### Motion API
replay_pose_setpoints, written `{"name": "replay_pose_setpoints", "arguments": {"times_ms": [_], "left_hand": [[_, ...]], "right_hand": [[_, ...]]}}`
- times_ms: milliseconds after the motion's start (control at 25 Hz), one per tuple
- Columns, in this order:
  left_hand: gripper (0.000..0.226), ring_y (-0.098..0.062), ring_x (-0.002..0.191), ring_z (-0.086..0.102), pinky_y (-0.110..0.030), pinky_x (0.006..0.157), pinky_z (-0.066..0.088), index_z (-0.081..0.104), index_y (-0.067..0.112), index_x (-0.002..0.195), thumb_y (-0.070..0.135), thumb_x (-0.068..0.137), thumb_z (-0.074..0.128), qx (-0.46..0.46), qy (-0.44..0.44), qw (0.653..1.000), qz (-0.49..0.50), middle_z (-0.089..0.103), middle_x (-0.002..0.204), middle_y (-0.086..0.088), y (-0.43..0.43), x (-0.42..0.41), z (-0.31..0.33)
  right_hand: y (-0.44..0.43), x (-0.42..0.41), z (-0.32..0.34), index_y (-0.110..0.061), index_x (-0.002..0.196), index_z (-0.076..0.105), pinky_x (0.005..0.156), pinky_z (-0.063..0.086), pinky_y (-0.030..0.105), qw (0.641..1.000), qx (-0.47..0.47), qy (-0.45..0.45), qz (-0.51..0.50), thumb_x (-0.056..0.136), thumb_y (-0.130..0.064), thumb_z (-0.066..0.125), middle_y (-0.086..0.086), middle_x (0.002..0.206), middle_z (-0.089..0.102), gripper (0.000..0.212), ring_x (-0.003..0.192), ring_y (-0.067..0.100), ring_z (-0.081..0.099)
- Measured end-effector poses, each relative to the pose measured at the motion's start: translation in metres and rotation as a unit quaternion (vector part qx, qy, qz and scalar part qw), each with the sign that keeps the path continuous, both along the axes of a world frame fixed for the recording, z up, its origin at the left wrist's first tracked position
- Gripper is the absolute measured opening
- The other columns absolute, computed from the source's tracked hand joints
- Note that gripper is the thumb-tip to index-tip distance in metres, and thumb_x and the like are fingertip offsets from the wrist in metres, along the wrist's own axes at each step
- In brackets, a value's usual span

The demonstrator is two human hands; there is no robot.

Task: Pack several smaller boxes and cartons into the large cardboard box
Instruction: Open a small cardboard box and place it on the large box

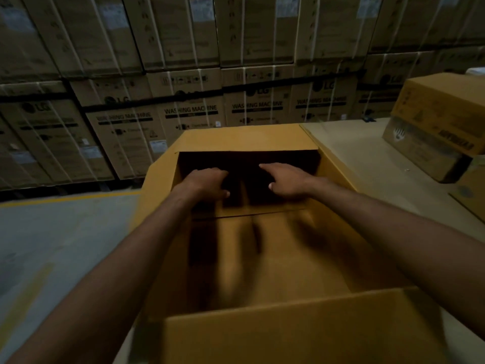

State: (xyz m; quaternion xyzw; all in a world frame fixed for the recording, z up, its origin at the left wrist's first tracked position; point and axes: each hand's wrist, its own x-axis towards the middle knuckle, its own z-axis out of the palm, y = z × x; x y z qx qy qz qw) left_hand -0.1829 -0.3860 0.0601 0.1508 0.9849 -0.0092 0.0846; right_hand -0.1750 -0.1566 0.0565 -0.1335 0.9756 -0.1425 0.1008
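Note:
The large cardboard box (244, 140) stands open in front of me, its flaps folded outward. Both my bare arms reach down into it. My left hand (204, 183) hovers over the dark far end of the inside, fingers bent downward and thumb apart, with nothing visible in it. My right hand (284, 181) is beside it, fingers spread and index finger stretched forward, holding nothing. A seam runs across the box floor (275, 248) just below the hands. No smaller box shows inside; the far end lies in deep shadow.
Two stacked smaller cartons (441, 127) sit at the right on a flat cardboard sheet (367, 158). A wall of strapped washing-machine cartons (194, 116) fills the background. Grey floor with a yellow line (68, 198) lies to the left.

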Motion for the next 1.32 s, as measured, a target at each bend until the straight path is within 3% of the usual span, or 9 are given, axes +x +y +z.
{"name": "replay_pose_setpoints", "arguments": {"times_ms": [160,240,360,520,640,800,1000,1200,1320], "left_hand": [[0.062,-0.03,0.135,0.049,-0.049,0.11,0.039,0.044,0.015,0.147,0.047,0.097,0.061,-0.067,0.042,0.996,-0.034,0.05,0.147,-0.01,0.005,-0.055,-0.026],[0.05,-0.031,0.125,0.057,-0.047,0.102,0.044,0.052,0.013,0.134,0.047,0.097,0.06,-0.055,0.071,0.995,-0.043,0.059,0.135,-0.011,0.008,-0.076,-0.026],[0.028,-0.029,0.11,0.064,-0.041,0.087,0.048,0.059,0.017,0.11,0.042,0.097,0.059,0.008,0.145,0.989,-0.038,0.065,0.111,-0.007,0.005,-0.102,-0.014],[0.062,-0.035,0.142,0.04,-0.053,0.116,0.028,0.037,0.016,0.151,0.042,0.098,0.056,0.06,0.299,0.952,-0.005,0.045,0.151,-0.012,-0.009,-0.158,-0.006],[0.084,-0.032,0.157,0.008,-0.06,0.123,0.009,0.01,0.021,0.164,0.046,0.098,0.057,0.064,0.255,0.963,0.056,0.011,0.171,-0.007,-0.024,-0.201,-0.006],[0.089,-0.032,0.157,0.006,-0.07,0.12,0.01,0.01,0.023,0.163,0.044,0.096,0.064,0.037,0.161,0.983,0.076,0.004,0.171,-0.001,-0.038,-0.227,-0.034],[0.078,-0.036,0.149,0.025,-0.065,0.116,0.029,0.025,0.02,0.159,0.037,0.095,0.067,0.066,0.144,0.983,0.089,0.03,0.162,-0.01,-0.041,-0.241,-0.038],[0.098,-0.03,0.157,-0.002,-0.067,0.116,0.028,0.005,0.024,0.164,0.028,0.092,0.073,0.093,0.101,0.987,0.089,0.005,0.17,0.0,-0.046,-0.239,-0.052],[0.094,-0.03,0.157,0.003,-0.066,0.119,0.023,0.008,0.024,0.164,0.029,0.093,0.07,0.095,0.13,0.985,0.065,0.005,0.171,-0.003,-0.043,-0.227,-0.046]], "right_hand": [[-0.012,-0.054,-0.029,-0.011,0.161,0.028,0.12,0.035,0.042,0.999,0.04,-0.021,-0.025,0.097,-0.006,0.05,0.015,0.161,0.036,0.068,0.147,0.034,0.037],[-0.016,-0.076,-0.034,-0.006,0.136,0.051,0.101,0.048,0.043,0.997,0.07,0.015,-0.022,0.095,-0.008,0.051,0.018,0.134,0.055,0.041,0.128,0.037,0.054],[-0.02,-0.102,-0.026,-0.013,0.101,0.055,0.081,0.046,0.037,0.989,0.077,0.118,-0.047,0.093,-0.01,0.053,0.01,0.1,0.058,0.009,0.107,0.034,0.063],[-0.017,-0.161,-0.009,-0.013,0.157,0.032,0.117,0.032,0.046,0.954,0.016,0.292,-0.065,0.091,-0.012,0.059,0.015,0.157,0.037,0.071,0.142,0.034,0.038],[-0.006,-0.207,0.006,-0.02,0.166,0.004,0.126,0.017,0.049,0.963,0.032,0.252,-0.091,0.089,-0.015,0.067,0.007,0.173,0.004,0.1,0.159,0.029,0.006],[0.01,-0.241,-0.012,-0.023,0.166,0.004,0.125,0.02,0.056,0.984,0.094,0.106,-0.106,0.091,-0.019,0.073,0.002,0.174,-0.001,0.102,0.159,0.028,0.004],[0.01,-0.252,-0.039,-0.024,0.162,0.022,0.121,0.029,0.055,0.975,0.079,0.156,-0.134,0.088,-0.011,0.071,0.004,0.167,0.026,0.09,0.154,0.03,0.019],[0.007,-0.243,-0.049,-0.024,0.165,-0.006,0.124,0.019,0.058,0.984,0.08,0.089,-0.128,0.092,-0.006,0.065,-0.002,0.173,-0.01,0.103,0.159,0.027,-0.011],[0.014,-0.217,-0.039,-0.022,0.166,0.002,0.125,0.015,0.055,0.99,0.063,0.074,-0.103,0.094,-0.007,0.06,-0.001,0.174,-0.005,0.094,0.16,0.025,-0.004]]}}
